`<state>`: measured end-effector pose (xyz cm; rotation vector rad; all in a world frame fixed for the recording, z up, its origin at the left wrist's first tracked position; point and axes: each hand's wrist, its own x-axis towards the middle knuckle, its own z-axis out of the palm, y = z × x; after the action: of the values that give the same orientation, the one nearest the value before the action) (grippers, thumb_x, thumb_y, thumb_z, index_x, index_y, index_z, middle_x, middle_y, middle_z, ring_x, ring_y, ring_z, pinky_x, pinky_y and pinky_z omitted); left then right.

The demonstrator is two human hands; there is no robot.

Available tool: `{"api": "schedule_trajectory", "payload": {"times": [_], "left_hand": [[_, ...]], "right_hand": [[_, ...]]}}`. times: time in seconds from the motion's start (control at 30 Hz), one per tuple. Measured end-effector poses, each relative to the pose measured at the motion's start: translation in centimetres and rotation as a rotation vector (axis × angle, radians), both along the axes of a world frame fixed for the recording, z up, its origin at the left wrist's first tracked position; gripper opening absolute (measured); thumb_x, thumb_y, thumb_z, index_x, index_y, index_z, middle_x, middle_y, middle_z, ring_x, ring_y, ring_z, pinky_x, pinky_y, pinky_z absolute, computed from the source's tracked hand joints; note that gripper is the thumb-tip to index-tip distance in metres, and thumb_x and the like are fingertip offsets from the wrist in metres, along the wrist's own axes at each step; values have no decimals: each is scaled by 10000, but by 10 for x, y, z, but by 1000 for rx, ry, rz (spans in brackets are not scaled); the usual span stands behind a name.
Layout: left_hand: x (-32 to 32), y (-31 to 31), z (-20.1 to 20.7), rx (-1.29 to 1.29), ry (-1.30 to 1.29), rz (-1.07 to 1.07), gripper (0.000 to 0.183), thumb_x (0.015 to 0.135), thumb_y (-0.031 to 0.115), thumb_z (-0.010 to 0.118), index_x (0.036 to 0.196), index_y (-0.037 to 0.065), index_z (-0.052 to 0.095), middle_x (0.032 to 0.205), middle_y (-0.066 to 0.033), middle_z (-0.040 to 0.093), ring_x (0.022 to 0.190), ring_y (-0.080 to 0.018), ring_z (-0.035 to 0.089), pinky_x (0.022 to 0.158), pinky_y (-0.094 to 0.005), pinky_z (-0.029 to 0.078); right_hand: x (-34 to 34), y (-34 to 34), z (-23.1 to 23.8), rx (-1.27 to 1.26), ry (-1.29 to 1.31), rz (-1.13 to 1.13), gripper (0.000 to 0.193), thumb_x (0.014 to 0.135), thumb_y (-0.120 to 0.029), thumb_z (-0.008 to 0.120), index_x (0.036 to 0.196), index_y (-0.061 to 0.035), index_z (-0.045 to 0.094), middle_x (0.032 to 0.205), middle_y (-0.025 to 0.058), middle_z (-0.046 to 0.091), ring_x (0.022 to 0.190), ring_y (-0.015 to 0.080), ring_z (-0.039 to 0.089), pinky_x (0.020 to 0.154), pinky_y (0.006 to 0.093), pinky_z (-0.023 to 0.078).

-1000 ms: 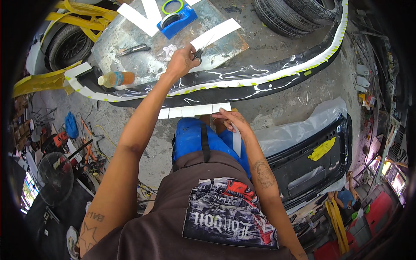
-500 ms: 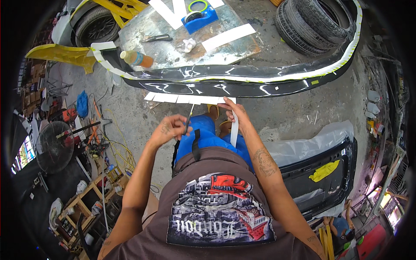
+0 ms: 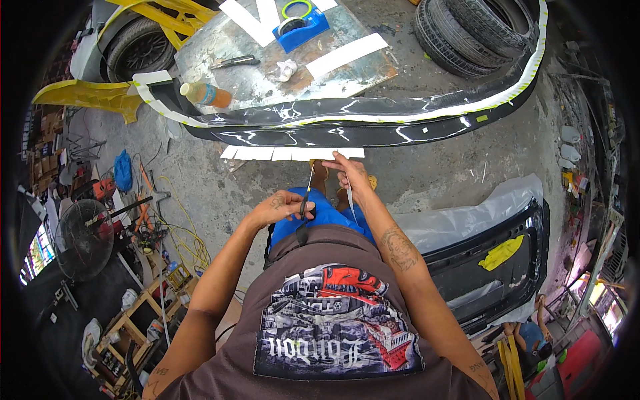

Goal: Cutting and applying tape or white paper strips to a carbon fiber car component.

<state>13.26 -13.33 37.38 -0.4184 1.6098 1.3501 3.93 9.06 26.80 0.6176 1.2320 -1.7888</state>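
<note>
Scissors (image 3: 307,196) are gripped by the left hand (image 3: 280,207); a white strip (image 3: 351,199) is held by the right hand (image 3: 353,176).

There is one pair of scissors (image 3: 308,191), one tape dispenser (image 3: 305,33), one orange bottle (image 3: 208,95) and one fan (image 3: 85,239).
</note>
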Motion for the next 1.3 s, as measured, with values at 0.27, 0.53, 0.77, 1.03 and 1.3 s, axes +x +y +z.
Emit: {"api": "schedule_trajectory", "payload": {"times": [0.27,0.53,0.77,1.03,1.3], "left_hand": [[-27,5,-23,22,-13,-44,585,909,609,723,1036,41,783,991,-62,803,840,-112,653,734,-281,528],[-52,1,-39,42,-48,-24,596,901,619,723,1046,43,785,1000,-81,805,846,-113,665,741,-268,543],[-56,-3,-43,67,-59,-27,598,908,611,720,1095,45,764,1017,-92,806,822,-115,666,736,-265,542],[-68,2,-44,235,-165,-10,578,995,546,635,1236,22,681,1140,-158,775,871,-124,690,744,-265,546],[-52,8,-14,230,-262,-22,656,1043,536,542,1380,-26,578,1230,-206,731,1036,-218,706,954,-420,542]], "right_hand": [[-3,-5,-8,43,1,-16,351,933,-315,792,944,-10,618,1100,199,779,443,39,402,369,207,320],[-5,-12,-16,94,-21,-56,352,907,-299,820,967,-4,639,1037,212,780,450,41,402,375,218,306],[0,-15,-26,108,-7,-91,369,860,-274,861,886,-22,593,781,102,638,425,71,408,376,269,280],[0,-4,5,44,86,-51,542,882,-430,834,1030,87,768,884,181,787,431,41,365,377,268,220],[13,20,-15,-73,300,189,609,805,-576,841,1000,1,828,932,99,818,576,121,611,505,292,453]]}}
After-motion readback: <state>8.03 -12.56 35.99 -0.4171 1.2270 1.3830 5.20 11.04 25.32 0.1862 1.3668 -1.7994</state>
